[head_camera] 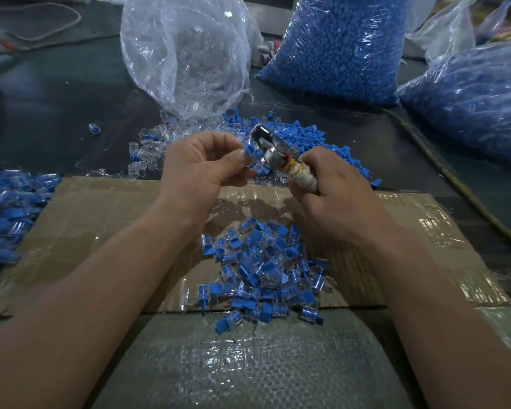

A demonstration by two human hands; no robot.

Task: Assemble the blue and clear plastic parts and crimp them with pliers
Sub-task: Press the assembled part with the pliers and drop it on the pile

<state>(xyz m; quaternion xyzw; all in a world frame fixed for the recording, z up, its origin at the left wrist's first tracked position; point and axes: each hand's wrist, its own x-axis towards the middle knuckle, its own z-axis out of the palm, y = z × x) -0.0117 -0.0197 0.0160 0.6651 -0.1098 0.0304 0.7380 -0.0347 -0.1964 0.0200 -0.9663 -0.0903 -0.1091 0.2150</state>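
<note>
Your left hand [201, 163] pinches a blue part [249, 149] between thumb and curled fingers, right at the metal head of the pliers [266, 146]. Your right hand [334, 184] is wrapped tight round their taped handles. Below your wrists a pile of joined pieces [266, 267] lies on the cardboard [101, 208], spilling over its near edge. Bare cardboard shows to the left.

One left hand [201, 163], one right hand [334, 184], one pliers [266, 149], one held blue part [249, 149], two bags of blue parts [337, 45] [469, 95], one bag of clear parts [186, 54], one cardboard sheet [101, 208], two heaps of assembled pieces [266, 267] [6, 208].
</note>
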